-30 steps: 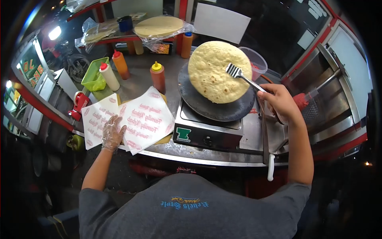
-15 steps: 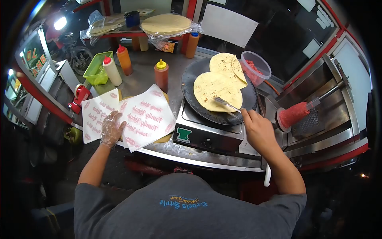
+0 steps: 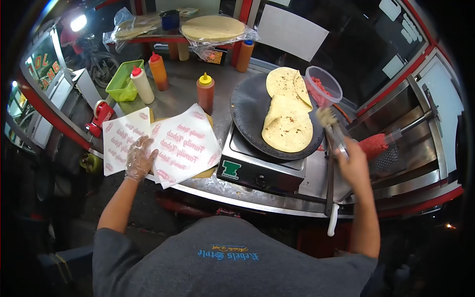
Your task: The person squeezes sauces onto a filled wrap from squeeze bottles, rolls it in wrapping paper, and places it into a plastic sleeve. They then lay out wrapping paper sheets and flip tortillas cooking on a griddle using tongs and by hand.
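My left hand (image 3: 140, 157), in a clear plastic glove, lies with fingers apart on printed wrapping papers (image 3: 185, 143). Metal tongs (image 3: 337, 138) are gripped in my right hand (image 3: 352, 161), right of the round black griddle (image 3: 246, 119); their tips are smeared by motion. On the griddle lie two flatbreads. The nearer flatbread (image 3: 289, 131) has its upper left edge folded over, and the farther flatbread (image 3: 284, 81) is partly folded on its right side. Beyond my right hand, red meat (image 3: 373, 146) sits on a horizontal spit.
Squeeze bottles (image 3: 205, 94) and a green basket (image 3: 124, 84) stand at the back left. A clear tub (image 3: 326, 81) with red shreds sits behind the griddle. A white-handled knife (image 3: 333, 220) juts over the front edge. Stacked flatbreads (image 3: 213, 28) rest on the shelf.
My right hand has moved right with the tongs, off the nearer flatbread. That flatbread has shifted right and its edge is now folded over. My left hand stays on the papers.
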A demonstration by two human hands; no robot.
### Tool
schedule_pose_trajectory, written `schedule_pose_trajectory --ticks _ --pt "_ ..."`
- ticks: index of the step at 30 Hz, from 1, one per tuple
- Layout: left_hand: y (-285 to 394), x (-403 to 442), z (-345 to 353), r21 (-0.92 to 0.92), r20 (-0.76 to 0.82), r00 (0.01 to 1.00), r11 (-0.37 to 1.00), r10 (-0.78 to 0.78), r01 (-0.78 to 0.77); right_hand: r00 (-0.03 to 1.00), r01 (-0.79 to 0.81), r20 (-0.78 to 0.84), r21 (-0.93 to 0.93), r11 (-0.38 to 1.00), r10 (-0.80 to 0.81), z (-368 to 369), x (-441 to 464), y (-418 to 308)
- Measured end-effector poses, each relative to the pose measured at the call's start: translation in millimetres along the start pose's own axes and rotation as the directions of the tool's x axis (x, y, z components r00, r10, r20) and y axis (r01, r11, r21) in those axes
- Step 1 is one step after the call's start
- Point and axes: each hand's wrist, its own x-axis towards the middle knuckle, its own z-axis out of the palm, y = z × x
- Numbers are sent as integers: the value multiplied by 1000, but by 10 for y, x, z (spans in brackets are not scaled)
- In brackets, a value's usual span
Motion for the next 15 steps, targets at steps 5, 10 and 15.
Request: schedule_pose_trajectory --ticks 5,10,15 --pt "5 34 -4 15 8 1000 1000 -27 27 967 -80 243 -5 997 78 -137 -355 -821" --pt "-14 -6 26 2 -5 1000 1000 3 -3 943 15 324 180 984 -74 68 -306 -548" --pt "-22 6 28 24 -2 1000 1000 6 -6 982 5 172 369 929 -73 119 28 92"
